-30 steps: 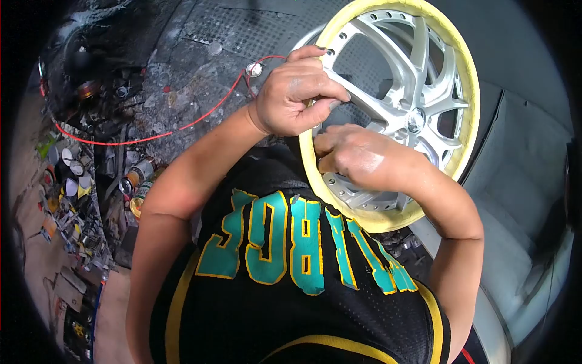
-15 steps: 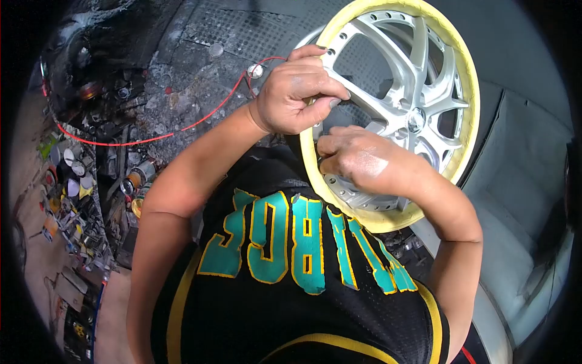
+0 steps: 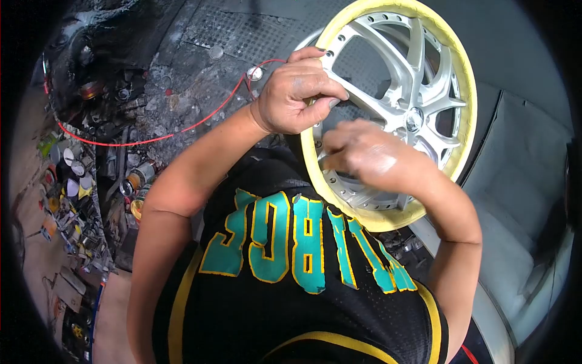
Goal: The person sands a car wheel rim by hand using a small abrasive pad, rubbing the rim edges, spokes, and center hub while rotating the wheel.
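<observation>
A silver multi-spoke wheel rim [image 3: 417, 67] stands tilted in front of me, its outer lip wrapped in yellow covering [image 3: 468, 103]. My left hand [image 3: 297, 94] is closed over the rim's left edge, with the thumb and fingers bent around the lip. Over the lower left spokes is my right hand [image 3: 370, 155], slightly blurred, its fingers curled inward. Whatever those fingers hold, if anything, is hidden beneath them. A pale, shiny patch shows on the back of this hand.
A thin red hose [image 3: 182, 128] curves across the dirty floor at left. Several cans and scraps, including a can [image 3: 138, 177], lie heaped at far left. A white lid [image 3: 254, 73] sits near the hose. A grey padded seat-like surface [image 3: 515, 164] is at right.
My right hand has shifted slightly right and up over the spokes and is now blurred. My left hand stays at the rim's edge, and the wheel has barely moved.
</observation>
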`<state>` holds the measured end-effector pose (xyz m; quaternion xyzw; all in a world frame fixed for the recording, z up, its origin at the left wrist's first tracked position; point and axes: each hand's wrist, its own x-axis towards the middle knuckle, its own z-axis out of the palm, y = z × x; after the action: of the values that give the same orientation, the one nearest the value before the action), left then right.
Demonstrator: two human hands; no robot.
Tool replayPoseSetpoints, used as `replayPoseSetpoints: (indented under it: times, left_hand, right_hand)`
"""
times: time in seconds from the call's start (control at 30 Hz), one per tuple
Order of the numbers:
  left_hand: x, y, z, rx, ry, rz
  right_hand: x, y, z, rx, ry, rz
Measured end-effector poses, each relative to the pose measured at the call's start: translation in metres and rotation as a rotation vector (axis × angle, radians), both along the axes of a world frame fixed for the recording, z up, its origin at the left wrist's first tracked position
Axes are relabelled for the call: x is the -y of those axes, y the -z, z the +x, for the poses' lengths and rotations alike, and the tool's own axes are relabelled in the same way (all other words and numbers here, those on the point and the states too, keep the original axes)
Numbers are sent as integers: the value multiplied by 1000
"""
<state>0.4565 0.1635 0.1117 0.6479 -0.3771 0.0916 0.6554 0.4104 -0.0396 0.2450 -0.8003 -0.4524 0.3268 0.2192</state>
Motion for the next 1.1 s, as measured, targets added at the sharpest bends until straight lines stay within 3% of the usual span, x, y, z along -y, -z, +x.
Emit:
replayPoseSetpoints:
  times: [0.07,0.13,0.27,0.4,0.7,0.8,0.87,1.0,1.1]
  left_hand:
    - [-1,1,0,-8,-4,-1]
    - [-1,1,-3,-17,1,2]
    - [-1,3,-2,4,-11,22]
    - [-5,5,2,-9,5,54]
    - [-11,-15,-3,-76,28,95]
    - [-19,-32,-9,-118,79,159]
    - [-26,-45,-9,-145,95,174]
    - [-18,-70,-9,-117,154,82]
    - [1,-95,-24,-30,382,195]
  right_hand:
    - [-4,5,-7,-65,5,-2]
    - [7,-6,-5,40,46,-84]
    - [44,-65,28,300,314,-48]
    - [57,-102,10,340,672,40]
    - [77,-64,-83,217,1109,217]
    - [77,-56,-109,245,1235,250]
    - [74,-55,-120,447,1282,147]
    - [69,-62,-147,341,1451,255]
    - [52,-68,-158,246,1406,299]
